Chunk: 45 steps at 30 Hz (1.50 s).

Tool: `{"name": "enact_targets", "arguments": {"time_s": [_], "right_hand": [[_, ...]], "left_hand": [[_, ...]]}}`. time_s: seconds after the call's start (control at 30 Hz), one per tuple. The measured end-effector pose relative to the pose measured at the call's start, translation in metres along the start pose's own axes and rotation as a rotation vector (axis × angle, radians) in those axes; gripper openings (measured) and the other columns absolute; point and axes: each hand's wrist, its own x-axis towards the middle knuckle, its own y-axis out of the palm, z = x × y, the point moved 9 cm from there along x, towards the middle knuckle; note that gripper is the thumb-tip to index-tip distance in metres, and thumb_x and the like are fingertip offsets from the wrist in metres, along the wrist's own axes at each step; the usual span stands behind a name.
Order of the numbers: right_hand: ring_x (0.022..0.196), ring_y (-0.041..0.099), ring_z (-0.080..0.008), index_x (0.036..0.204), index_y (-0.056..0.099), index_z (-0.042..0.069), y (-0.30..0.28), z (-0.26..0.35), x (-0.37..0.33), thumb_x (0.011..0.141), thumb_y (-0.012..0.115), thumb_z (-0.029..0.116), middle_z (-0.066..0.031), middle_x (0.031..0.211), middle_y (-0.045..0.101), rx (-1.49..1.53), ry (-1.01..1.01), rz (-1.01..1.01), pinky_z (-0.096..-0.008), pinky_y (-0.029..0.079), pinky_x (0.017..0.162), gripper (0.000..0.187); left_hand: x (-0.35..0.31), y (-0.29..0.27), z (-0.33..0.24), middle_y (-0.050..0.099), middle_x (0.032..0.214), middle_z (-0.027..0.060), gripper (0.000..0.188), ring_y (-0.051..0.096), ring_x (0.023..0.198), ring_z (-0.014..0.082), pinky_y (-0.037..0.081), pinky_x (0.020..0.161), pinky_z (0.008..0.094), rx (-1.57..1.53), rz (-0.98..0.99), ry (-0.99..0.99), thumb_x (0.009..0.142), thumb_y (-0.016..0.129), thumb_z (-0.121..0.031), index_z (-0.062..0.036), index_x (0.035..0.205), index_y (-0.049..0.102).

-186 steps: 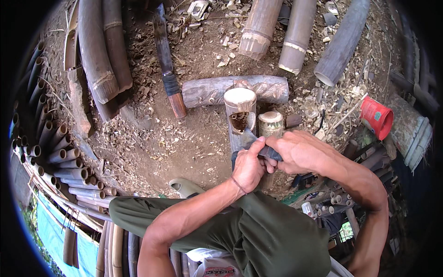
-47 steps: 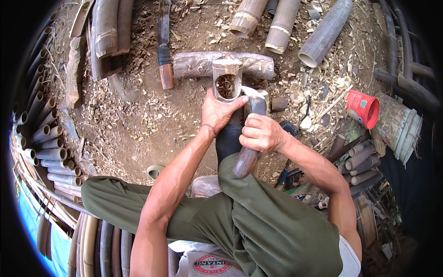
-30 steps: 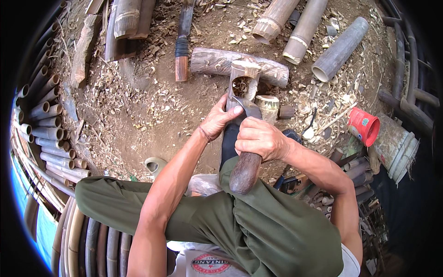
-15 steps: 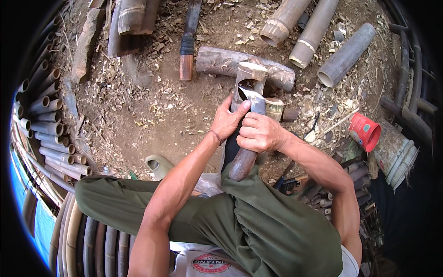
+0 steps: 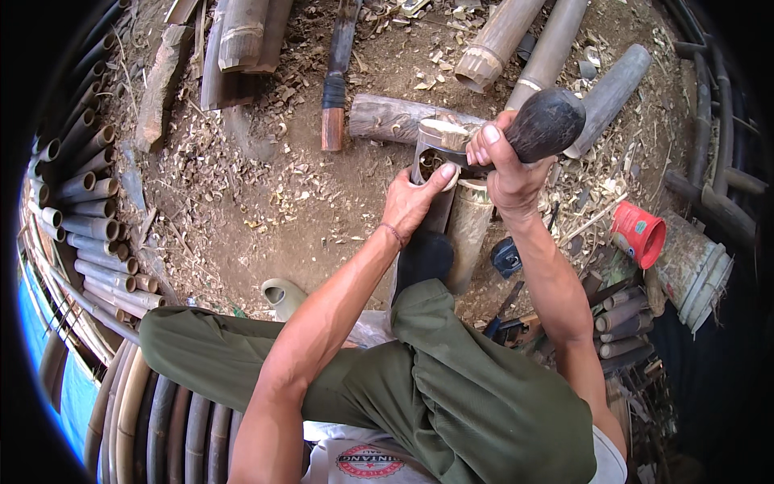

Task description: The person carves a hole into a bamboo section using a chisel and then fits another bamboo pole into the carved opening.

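A short bamboo tube (image 5: 430, 137) with a notch cut in its side stands against a log (image 5: 387, 117) on the ground in front of me. My left hand (image 5: 415, 198) is closed round the tube below the notch, its thumb at the notch's edge. My right hand (image 5: 516, 173) grips a knife by its thick dark handle (image 5: 548, 125), whose rounded end points up and to the right. The knife's blade is at the notch, mostly hidden by my fingers and the tube. Just right of the held tube leans a second bamboo piece (image 5: 470, 230).
A large knife (image 5: 333, 105) lies beyond the log. Bamboo lengths (image 5: 500, 44) lie at the back. At right are a red bucket (image 5: 637, 232) and a dirty white container (image 5: 689, 270). Stacked bamboo (image 5: 101, 226) lines the left side. Shavings cover the ground.
The knife has turned over: its handle pointed down toward my lap and now points up to the right. My right hand has moved right and up; my left stays on the tube.
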Motion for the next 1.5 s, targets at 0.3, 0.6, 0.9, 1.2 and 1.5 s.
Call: {"name": "enact_targets", "arguments": {"time_s": [0.3, 0.6, 0.9, 1.2, 1.5], "right_hand": [[0.052, 0.054, -0.0106, 0.082, 0.058, 0.001, 0.012, -0.031, 0.01, 0.084, 0.069, 0.008, -0.0022, 0.063, 0.056, 0.091, 0.2, 0.066, -0.0274, 0.046, 0.05, 0.014], [0.065, 0.059, -0.0142, 0.098, 0.058, 0.002, -0.09, 0.093, -0.037, 0.082, 0.068, 0.006, -0.004, 0.076, 0.06, -0.556, -0.23, -0.186, -0.0294, 0.051, 0.062, 0.02], [0.108, 0.05, -0.0337, 0.132, 0.052, 0.007, -0.194, -0.029, -0.071, 0.063, 0.066, 0.01, -0.0171, 0.113, 0.05, -1.537, -0.192, 0.022, -0.0484, 0.035, 0.105, 0.07], [0.106, 0.06, -0.0228, 0.135, 0.041, -0.003, -0.003, -0.03, -0.041, 0.085, 0.07, 0.038, -0.0112, 0.104, 0.06, 0.708, 0.418, 0.062, -0.039, 0.05, 0.095, 0.071], [0.136, 0.039, -0.0321, 0.153, 0.013, 0.0, 0.077, 0.028, -0.144, 0.078, 0.081, 0.043, -0.0239, 0.146, 0.035, -0.279, -0.056, 0.199, -0.0431, 0.033, 0.113, 0.111]], "left_hand": [[0.002, -0.009, 0.013, 0.069, 0.092, 0.0149, 0.086, 0.063, 0.083, 0.0181, 0.051, 0.078, 0.0338, 0.006, -0.027, -0.128, 0.072, 0.075, -0.069, 0.0101, 0.105, 0.065], [0.011, -0.049, -0.111, 0.072, 0.1, 0.0223, 0.042, 0.07, 0.096, 0.0309, 0.054, 0.088, 0.038, 1.038, 0.098, 0.225, 0.081, 0.07, -0.029, 0.005, 0.107, 0.069], [0.13, 0.084, -0.192, 0.055, 0.126, 0.0277, 0.093, 0.059, 0.113, 0.0366, 0.049, 0.099, 0.0434, 0.915, 0.066, 0.557, 0.076, 0.08, -0.042, 0.0094, 0.138, 0.035], [-0.04, 0.038, -0.135, 0.071, 0.103, 0.0214, 0.057, 0.07, 0.095, 0.0322, 0.056, 0.085, 0.0407, 0.662, 0.891, -0.306, 0.096, 0.049, -0.044, 0.0048, 0.124, 0.058], [-0.029, 0.042, -0.335, 0.067, 0.094, 0.0143, 0.067, 0.069, 0.085, 0.0262, 0.058, 0.08, 0.0436, 0.134, 0.492, 0.419, 0.088, 0.065, -0.057, 0.0006, 0.12, 0.054]]}}
